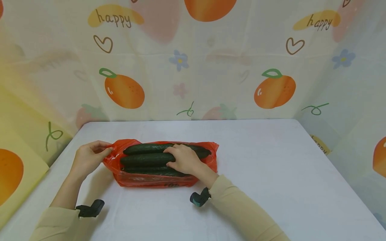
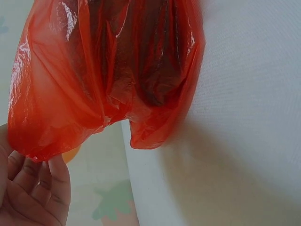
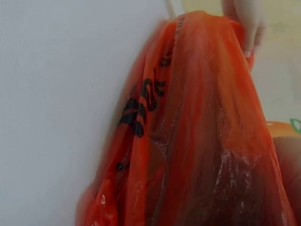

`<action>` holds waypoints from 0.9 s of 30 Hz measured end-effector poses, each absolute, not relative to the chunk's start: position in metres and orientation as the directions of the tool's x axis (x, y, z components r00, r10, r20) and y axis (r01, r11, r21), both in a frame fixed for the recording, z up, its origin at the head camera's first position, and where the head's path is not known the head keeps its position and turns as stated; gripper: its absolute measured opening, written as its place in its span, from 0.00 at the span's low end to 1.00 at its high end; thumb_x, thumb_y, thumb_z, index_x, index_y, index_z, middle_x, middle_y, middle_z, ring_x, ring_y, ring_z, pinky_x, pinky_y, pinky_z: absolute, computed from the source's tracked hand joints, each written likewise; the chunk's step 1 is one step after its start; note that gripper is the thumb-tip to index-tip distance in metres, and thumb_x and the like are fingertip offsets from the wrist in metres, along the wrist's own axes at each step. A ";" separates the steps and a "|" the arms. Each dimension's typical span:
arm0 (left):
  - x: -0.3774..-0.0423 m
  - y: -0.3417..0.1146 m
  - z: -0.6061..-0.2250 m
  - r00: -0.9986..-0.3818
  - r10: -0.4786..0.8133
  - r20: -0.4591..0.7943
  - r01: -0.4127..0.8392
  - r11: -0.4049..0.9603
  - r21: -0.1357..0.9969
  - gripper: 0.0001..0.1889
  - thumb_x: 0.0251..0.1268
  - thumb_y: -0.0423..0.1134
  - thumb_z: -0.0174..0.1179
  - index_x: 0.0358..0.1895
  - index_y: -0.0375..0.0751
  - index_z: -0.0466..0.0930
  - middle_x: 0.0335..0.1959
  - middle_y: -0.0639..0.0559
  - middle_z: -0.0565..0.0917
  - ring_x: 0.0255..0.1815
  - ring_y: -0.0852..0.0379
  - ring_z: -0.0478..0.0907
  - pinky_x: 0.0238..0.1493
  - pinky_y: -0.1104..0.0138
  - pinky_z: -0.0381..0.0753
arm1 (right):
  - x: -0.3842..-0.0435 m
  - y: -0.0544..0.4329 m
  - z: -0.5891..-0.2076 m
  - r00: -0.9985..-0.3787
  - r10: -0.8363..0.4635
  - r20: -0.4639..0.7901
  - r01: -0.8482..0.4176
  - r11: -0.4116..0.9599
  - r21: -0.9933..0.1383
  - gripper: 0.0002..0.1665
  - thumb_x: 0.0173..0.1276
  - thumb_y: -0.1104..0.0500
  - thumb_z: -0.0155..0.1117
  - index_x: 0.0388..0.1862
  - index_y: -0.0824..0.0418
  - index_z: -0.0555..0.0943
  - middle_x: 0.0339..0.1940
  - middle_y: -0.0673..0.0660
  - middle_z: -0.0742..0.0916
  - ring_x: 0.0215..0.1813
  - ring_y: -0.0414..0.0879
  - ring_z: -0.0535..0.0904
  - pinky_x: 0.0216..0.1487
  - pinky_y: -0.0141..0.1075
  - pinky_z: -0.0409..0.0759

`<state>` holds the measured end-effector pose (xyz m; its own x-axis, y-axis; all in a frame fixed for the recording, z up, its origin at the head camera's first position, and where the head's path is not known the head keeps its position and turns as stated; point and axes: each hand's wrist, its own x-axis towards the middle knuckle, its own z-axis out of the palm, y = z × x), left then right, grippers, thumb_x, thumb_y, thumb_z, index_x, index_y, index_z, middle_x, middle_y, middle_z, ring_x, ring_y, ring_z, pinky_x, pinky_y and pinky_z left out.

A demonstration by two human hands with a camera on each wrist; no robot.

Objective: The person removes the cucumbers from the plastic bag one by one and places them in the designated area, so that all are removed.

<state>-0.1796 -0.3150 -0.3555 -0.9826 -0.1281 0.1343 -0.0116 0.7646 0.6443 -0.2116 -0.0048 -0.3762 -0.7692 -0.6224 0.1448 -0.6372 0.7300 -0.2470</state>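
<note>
A red plastic bag (image 1: 126, 180) lies on its side with its opening upward, and dark green cucumbers show inside it. One cucumber (image 1: 144, 148) lies at the back, a middle one (image 1: 144, 159) in front of it, and another (image 1: 150, 170) nearest the front wall. My left hand (image 1: 87, 157) pinches the bag's left end between thumb and fingers; the left wrist view shows the red film (image 2: 51, 117) held at the fingertips. My right hand (image 1: 184, 159) reaches into the opening, thumb and fingers around the middle cucumber. In the right wrist view the bag wall (image 3: 197, 117) hides most of that hand.
The bag rests on a white-covered table (image 1: 271, 160). Behind it hangs a patterned cloth (image 1: 211, 77) with fruit and flower prints, which also runs along the sides. Black straps with small devices (image 1: 90, 209) sit at both wrists.
</note>
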 end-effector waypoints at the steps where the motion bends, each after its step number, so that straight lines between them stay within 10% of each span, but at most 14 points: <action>1: -0.180 -0.315 -0.356 -0.983 -0.126 0.131 -0.011 0.764 0.645 0.20 0.63 0.51 0.55 0.46 0.37 0.80 0.40 0.39 0.83 0.32 0.65 0.75 0.28 0.75 0.77 | -0.211 -0.005 -0.376 -0.770 -0.621 0.146 -0.636 0.729 -0.252 0.25 0.60 0.47 0.64 0.57 0.49 0.75 0.50 0.51 0.81 0.50 0.45 0.77 0.49 0.38 0.77; 27: -0.182 -0.315 -0.358 -0.981 -0.121 0.149 0.005 0.760 0.650 0.19 0.63 0.50 0.56 0.47 0.37 0.79 0.40 0.39 0.83 0.28 0.71 0.74 0.27 0.74 0.77 | -0.198 0.002 -0.354 -0.722 -0.642 0.259 -0.692 0.661 -0.291 0.26 0.60 0.50 0.65 0.58 0.51 0.75 0.51 0.51 0.81 0.52 0.45 0.76 0.51 0.37 0.77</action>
<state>-0.1825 -0.3153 -0.3580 -0.9814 -0.1209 0.1489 0.0050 0.7599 0.6501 -0.1976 0.0018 -0.3542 -0.7220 -0.6415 0.2591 -0.6917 0.6609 -0.2910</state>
